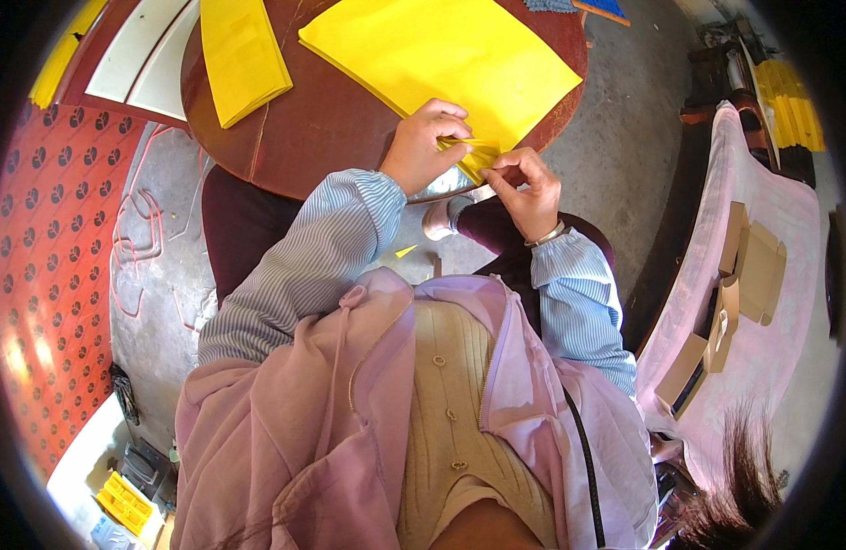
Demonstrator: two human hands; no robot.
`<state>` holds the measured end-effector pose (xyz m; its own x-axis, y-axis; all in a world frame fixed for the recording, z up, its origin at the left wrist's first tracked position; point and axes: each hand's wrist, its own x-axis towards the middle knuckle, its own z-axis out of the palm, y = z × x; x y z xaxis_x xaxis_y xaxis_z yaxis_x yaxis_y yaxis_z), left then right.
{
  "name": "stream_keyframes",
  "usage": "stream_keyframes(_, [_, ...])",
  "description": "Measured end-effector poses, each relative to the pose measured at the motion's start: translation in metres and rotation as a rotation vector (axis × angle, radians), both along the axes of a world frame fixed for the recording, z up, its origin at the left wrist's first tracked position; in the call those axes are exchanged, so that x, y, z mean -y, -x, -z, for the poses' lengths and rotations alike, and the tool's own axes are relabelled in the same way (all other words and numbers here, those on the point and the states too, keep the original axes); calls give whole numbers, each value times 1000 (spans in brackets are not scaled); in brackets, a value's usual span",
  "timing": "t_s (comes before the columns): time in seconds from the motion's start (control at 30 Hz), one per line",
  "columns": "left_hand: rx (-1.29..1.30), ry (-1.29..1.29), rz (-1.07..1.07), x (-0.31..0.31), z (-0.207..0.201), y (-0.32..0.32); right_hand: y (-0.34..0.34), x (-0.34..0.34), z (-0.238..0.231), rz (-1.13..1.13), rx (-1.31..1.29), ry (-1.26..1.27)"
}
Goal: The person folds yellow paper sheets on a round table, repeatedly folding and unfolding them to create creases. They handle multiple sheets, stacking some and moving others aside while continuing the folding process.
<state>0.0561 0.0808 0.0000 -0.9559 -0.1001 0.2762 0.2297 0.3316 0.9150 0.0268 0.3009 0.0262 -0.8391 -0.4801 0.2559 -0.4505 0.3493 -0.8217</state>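
A broad stack of thin yellow sheets [450,55], paper or cloth, lies on a round brown table [322,137]. At its near corner, a folded yellow piece [479,163] hangs over the table's edge between my hands. My left hand [428,145] has its thumb and fingers closed on that piece. Just to the right, my right hand [527,188] pinches the tip of the same piece between thumb and fingers. Whether the piece is loose or part of the top sheet, I cannot tell. A narrower folded yellow stack [243,60] rests farther left on the table.
My knees are beneath the table's near edge. A small yellow scrap [406,250] lies on the grey floor. To the right, opened cardboard boxes [751,266] sit on a pink cloth [790,348]. Red patterned sheeting [61,247] stands at the left, near a coiled hose [148,225].
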Motion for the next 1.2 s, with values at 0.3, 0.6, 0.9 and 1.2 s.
stream_keyframes(0.3, [2, 21, 6, 3, 2, 2, 2, 1, -2, -15, -28, -1])
stream_keyframes(0.6, [-23, 44, 103, 11, -2, 0, 3, 0, 3, 32, 177, 62])
stream_keyframes(0.9, [1, 17, 10, 2, 1, 2, 0, 0, -1, 8, -7, 0])
stream_keyframes(1.2, [7, 21, -9, 2, 2, 2, 1, -1, 1, -26, -61, 11])
